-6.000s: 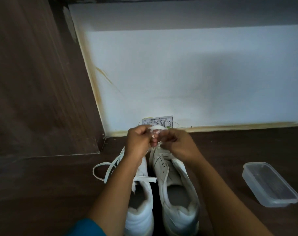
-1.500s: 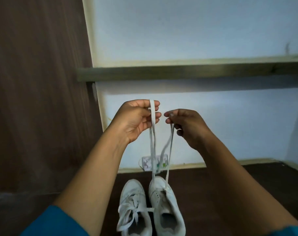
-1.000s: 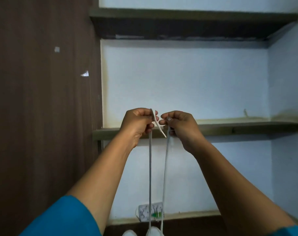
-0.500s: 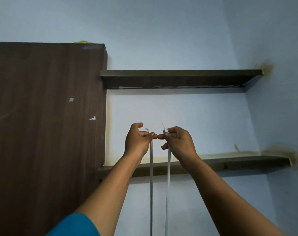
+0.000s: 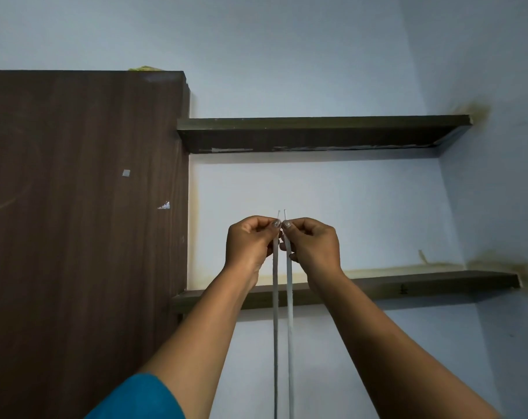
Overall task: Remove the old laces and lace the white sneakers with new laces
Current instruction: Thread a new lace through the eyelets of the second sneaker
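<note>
Both arms are raised high in front of the wall. My left hand [image 5: 250, 241] pinches one end of a white lace [image 5: 275, 297] near its tip. My right hand [image 5: 312, 244] pinches the other end, and that strand [image 5: 289, 297] hangs beside the first. The two tips stick up side by side above my thumbs, almost touching. Both strands run straight down, taut and parallel, and leave the frame at the bottom. The sneakers are out of view below.
A tall dark wooden cabinet [image 5: 81, 222] fills the left side. Two dark wall shelves, an upper shelf [image 5: 317, 134] and a lower shelf [image 5: 407, 287], cross the pale blue wall behind my hands. A side wall closes in on the right.
My view has tilted up from the shoes to the shelves while both hands lifted the lace ends. My hands have come closer, so the two tips now stand side by side.
</note>
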A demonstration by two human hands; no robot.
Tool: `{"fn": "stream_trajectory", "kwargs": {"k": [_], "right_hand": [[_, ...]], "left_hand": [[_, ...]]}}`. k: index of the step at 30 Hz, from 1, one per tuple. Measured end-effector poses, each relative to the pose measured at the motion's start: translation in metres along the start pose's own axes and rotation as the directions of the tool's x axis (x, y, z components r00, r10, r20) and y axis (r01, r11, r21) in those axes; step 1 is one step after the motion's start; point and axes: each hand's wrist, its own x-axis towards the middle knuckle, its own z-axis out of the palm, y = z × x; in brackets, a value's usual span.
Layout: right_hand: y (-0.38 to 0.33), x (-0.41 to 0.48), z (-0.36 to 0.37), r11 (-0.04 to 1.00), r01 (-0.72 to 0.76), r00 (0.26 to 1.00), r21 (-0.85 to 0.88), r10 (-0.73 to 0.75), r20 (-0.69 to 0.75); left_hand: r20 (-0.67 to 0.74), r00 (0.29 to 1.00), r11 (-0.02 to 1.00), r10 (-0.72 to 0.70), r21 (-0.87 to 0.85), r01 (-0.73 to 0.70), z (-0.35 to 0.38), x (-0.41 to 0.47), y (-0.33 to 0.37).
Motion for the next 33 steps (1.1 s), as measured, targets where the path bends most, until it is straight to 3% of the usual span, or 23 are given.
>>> {"fn": "stream_trajectory", "kwargs": {"k": [11,19,26,30,33], "right_hand": [[-0.011,0.005,-0.007,0.999,-0.034,0.996,0.040,0.031,0.086],[-0.018,0.004,-0.010,0.980,-0.107,0.978,0.170,0.073,0.194],[-0.014,0.003,-0.005,0.994,-0.080,0.985,0.077,0.067,0.157],[-0.001,-0.002,-0.003,0.996,-0.066,0.989,0.057,0.058,0.135],[0.010,-0.006,-0.002,0.989,-0.079,0.986,0.122,0.059,0.156]], "left_hand": [[0.024,0.995,0.977,-0.100,-0.186,0.102,0.000,0.005,0.003],[0.019,0.999,0.983,-0.051,-0.175,0.053,-0.005,0.011,0.000],[0.070,0.995,0.982,-0.073,-0.167,0.084,-0.001,0.010,-0.006],[0.158,0.980,0.975,-0.117,-0.168,0.144,-0.002,0.001,-0.023],[0.272,0.952,0.987,-0.138,-0.042,0.156,-0.009,-0.011,-0.045]]}}
